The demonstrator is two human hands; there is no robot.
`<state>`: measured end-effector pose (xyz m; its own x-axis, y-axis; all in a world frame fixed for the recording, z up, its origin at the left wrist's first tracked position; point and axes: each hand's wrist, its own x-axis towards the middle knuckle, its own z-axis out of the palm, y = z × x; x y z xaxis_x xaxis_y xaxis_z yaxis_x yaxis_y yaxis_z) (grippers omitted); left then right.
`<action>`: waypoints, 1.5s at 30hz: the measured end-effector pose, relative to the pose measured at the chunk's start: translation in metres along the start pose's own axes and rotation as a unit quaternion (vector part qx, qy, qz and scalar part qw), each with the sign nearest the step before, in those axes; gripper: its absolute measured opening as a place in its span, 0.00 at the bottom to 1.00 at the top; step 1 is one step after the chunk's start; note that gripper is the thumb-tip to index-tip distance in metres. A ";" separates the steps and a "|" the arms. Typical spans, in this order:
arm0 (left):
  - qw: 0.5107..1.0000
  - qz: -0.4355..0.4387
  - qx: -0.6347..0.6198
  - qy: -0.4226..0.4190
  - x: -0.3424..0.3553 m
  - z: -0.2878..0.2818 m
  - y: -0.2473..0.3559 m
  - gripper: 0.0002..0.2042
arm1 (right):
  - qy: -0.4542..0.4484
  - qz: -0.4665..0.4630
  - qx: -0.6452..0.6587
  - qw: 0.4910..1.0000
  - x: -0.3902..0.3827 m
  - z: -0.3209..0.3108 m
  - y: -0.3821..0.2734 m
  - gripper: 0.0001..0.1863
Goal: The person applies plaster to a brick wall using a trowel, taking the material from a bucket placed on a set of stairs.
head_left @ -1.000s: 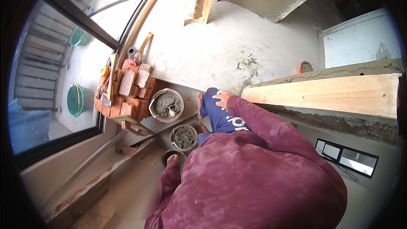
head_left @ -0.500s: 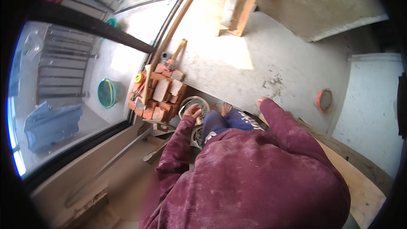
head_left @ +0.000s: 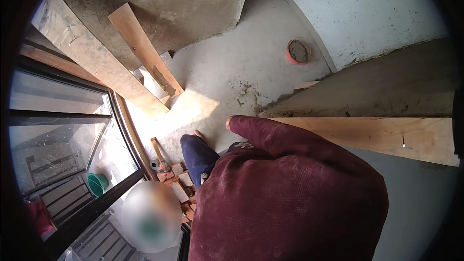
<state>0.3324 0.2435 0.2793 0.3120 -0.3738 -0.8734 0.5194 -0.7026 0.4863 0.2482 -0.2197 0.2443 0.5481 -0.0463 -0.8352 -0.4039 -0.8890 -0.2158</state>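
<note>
My right arm, in a dusty maroon sleeve, reaches forward past my knees. At its cuff a small part of my right hand (head_left: 228, 122) shows above the grey floor (head_left: 220, 70); its fingers are too hidden to tell what they hold. My left hand is out of view, its side covered by my body. A bent leg in dark blue trousers (head_left: 197, 157) and a bare foot (head_left: 198, 134) are just left of the right hand. Beyond the leg lies a pile of red bricks (head_left: 180, 191), with a wooden-handled hammer-like tool (head_left: 160, 156) on its far edge.
A long wooden plank (head_left: 372, 135) runs to the right. An orange bucket of mortar (head_left: 298, 51) stands by the pale wall panel (head_left: 353, 14). Two boards (head_left: 145, 50) lean at the far left, near a glazed frame (head_left: 128, 130). A green bucket (head_left: 97, 184) stands behind the glass.
My view has turned right, and the bricks have shifted toward the lower left. My left hand and the bucket of mortar beneath it have gone out of sight. My right leg stands further forward.
</note>
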 end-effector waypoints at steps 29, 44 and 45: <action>0.852 0.053 0.501 -0.144 0.230 0.217 0.641 0.20 | 0.116 0.269 0.515 0.806 -0.055 -0.027 0.287 0.23; 0.814 0.075 0.550 -0.171 0.288 0.517 0.771 0.15 | 0.340 0.426 0.738 0.398 -0.156 0.095 0.503 0.24; 0.805 0.087 0.560 -0.174 0.297 0.541 0.781 0.14 | 0.312 0.413 0.746 0.419 -0.167 0.092 0.508 0.23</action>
<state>0.4008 -0.7443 0.3860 -0.0407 -0.5353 -0.8437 -0.6124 -0.6539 0.4444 -0.1156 -0.6218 0.2279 -0.3331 -0.5818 -0.7419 -0.3975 0.8002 -0.4491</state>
